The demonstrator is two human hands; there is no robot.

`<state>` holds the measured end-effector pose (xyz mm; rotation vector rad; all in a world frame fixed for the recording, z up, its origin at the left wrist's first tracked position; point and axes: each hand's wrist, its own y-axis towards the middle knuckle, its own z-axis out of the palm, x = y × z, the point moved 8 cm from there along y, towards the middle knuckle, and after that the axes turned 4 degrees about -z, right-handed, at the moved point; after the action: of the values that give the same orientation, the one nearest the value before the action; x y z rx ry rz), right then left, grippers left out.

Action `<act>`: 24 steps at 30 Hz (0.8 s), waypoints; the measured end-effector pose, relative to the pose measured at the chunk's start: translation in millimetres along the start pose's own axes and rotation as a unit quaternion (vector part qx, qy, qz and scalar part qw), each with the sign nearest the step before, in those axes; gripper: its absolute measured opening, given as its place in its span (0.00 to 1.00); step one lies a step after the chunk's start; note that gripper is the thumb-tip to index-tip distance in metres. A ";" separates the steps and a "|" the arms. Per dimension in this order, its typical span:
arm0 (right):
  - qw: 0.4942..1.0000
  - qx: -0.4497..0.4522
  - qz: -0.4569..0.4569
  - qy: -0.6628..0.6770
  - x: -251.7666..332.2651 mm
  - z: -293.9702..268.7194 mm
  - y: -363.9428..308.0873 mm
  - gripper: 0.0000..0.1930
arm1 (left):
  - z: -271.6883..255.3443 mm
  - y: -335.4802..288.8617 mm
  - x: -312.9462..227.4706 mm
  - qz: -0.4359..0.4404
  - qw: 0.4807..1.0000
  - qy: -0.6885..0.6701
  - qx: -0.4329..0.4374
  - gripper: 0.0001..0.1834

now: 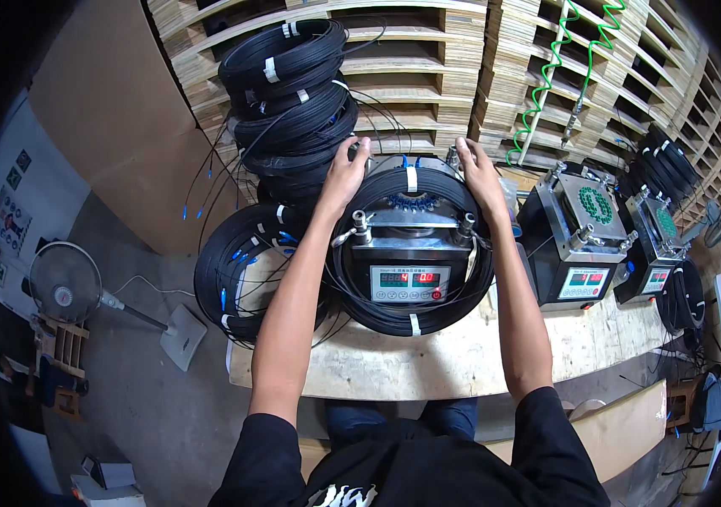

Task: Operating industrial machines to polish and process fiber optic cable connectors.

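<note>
A boxy metal polishing machine [407, 250] with a lit red-digit display [411, 284] stands on the bench in front of me. A large coil of black cable [412, 326], tied with white tape, rings it, and blue connectors [412, 202] sit in its top plate. My left hand [345, 176] closes around the far left corner post of the machine. My right hand [480, 176] grips the far right corner post [453, 157], thumb on the inner side. Both posts are partly hidden by the fingers. The near left post [360, 226] and near right post [465, 226] are untouched.
Stacked black cable coils [293, 118] rise at the back left; another coil [217, 258] lies below them. Two similar machines [576, 232] [655, 241] stand to the right. Behind are wooden pallets [420, 51] and green coiled hoses [538, 93]. A fan [65, 283] stands on the left.
</note>
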<state>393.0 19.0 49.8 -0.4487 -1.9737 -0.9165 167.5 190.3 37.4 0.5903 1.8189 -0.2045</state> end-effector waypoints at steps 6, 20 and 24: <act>0.995 0.033 0.034 0.092 -5.9 1.9 -0.8 0.29 | -10.6 -4.1 0.1 -0.001 0.995 0.035 -0.089 0.41; 1.000 0.028 0.006 -0.001 -14.8 -4.6 4.1 0.36 | 13.1 -5.1 -8.7 0.003 0.998 -0.031 0.051 0.39; 0.998 0.024 -0.006 0.057 4.9 4.3 -2.5 0.33 | -11.9 9.2 17.5 0.008 0.998 -0.035 -0.047 0.39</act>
<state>386.4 20.4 51.4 -0.3490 -1.8920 -0.8815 158.1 208.3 26.4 0.5247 1.7465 -0.1255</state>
